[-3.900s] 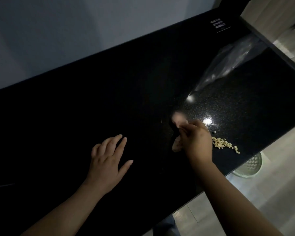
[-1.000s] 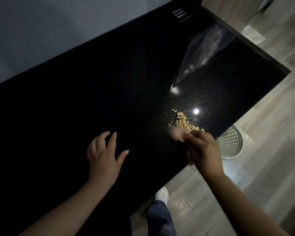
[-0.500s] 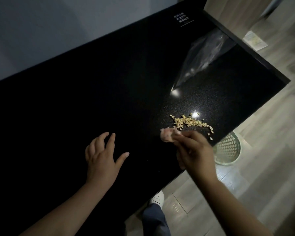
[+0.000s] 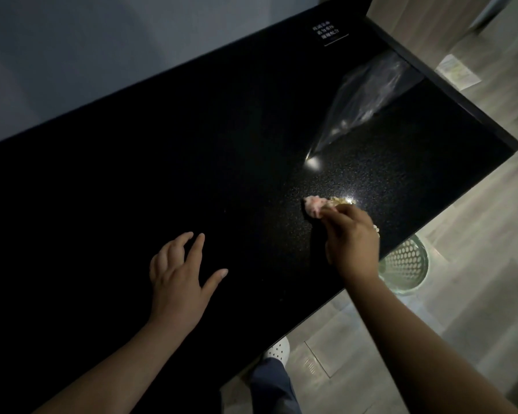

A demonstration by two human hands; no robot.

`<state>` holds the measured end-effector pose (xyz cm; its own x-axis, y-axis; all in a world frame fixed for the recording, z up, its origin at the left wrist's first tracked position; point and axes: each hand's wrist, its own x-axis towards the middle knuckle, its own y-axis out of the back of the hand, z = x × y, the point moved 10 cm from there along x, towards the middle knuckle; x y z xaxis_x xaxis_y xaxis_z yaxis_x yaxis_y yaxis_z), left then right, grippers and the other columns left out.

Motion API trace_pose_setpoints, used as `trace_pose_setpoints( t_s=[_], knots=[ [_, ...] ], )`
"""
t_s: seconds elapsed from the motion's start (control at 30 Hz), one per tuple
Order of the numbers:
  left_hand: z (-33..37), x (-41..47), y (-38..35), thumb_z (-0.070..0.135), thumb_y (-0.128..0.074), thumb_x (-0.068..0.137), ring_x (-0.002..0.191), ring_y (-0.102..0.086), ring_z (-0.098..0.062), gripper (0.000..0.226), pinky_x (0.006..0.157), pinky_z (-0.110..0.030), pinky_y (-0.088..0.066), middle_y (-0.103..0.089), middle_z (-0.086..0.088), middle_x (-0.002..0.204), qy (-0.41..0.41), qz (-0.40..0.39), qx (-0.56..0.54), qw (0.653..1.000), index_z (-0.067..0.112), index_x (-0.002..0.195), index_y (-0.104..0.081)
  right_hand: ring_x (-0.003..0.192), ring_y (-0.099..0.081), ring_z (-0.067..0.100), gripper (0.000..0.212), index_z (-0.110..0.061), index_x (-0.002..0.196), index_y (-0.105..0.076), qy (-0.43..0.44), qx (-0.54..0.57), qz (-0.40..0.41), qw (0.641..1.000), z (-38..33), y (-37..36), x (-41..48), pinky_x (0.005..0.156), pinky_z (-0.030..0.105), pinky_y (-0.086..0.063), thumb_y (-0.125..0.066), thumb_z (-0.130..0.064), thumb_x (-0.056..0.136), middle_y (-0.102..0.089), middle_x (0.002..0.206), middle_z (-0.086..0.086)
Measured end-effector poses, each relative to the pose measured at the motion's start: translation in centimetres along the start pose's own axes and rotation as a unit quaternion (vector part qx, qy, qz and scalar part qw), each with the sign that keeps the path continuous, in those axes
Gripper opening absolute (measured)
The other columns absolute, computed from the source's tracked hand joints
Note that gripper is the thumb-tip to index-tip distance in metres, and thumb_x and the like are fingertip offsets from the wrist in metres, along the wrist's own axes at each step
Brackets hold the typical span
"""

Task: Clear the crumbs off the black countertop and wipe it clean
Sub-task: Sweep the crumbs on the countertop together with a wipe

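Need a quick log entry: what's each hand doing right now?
Left hand: open, fingers spread on the countertop.
Right hand: closed on a pinkish cloth.

The right hand [image 4: 352, 239] has pushed its pink cloth [image 4: 314, 205] into the crumbs [image 4: 340, 200].

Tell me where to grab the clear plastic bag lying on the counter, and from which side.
Take the clear plastic bag at its wide end near the far right edge of the black countertop, coming from the right. It lies flat and narrows to a point toward the crumbs, so the broad end gives more loose film to pinch. The left hand is free; the right hand holds a pink cloth.
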<state>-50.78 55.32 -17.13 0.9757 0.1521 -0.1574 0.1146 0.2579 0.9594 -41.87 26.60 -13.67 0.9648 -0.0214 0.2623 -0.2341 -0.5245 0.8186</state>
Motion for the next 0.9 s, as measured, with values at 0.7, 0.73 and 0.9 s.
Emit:
trace_pose_setpoints(
  t_s=[0.7,0.73,0.9],
  knots=[
    [-6.4,-1.8,3.6,0.027,-0.057,0.089,0.126,-0.038,-0.018,0.045,0.101,-0.035,-0.039,-0.047,0.001,0.133,0.012,0.019,-0.118,0.993,0.014,0.132,-0.052,0.079,-0.040,0.000,0.018,-0.029,0.099,-0.071,0.105,0.102,-0.111,0.983,-14.6,-9.6,-1.7,0.063,0.015,-0.035,-0.056,-0.035,0.088,-0.056,0.091,-0.010],
    [-6.5,-2.0,3.6,0.027,-0.057,0.090,0.127,-0.038,-0.018,0.045,0.102,-0.036,-0.039,-0.047,0.002,0.134,0.012,0.015,-0.121,0.992,0.014,0.132,-0.052,0.078,-0.041,0.002,0.016,-0.030,0.097,-0.071,0.108,0.083,-0.109,0.985,-14.6,-9.9,-1.5,0.061,0.016,-0.033,-0.059,-0.034,0.087,-0.057,0.091,-0.009],
    [-4.8,-2.3,3.5,0.026,-0.058,0.089,0.125,-0.040,-0.017,0.043,0.103,-0.033,-0.036,-0.049,0.000,0.132,-0.027,0.009,-0.129,0.991,0.011,0.130,-0.054,0.079,-0.058,0.020,0.013,-0.022,0.095,-0.075,0.067,0.048,-0.068,0.994,-11.1,-7.8,0.5,0.063,0.022,-0.044,-0.070,-0.026,0.083,-0.063,0.090,0.000]
  ],
)
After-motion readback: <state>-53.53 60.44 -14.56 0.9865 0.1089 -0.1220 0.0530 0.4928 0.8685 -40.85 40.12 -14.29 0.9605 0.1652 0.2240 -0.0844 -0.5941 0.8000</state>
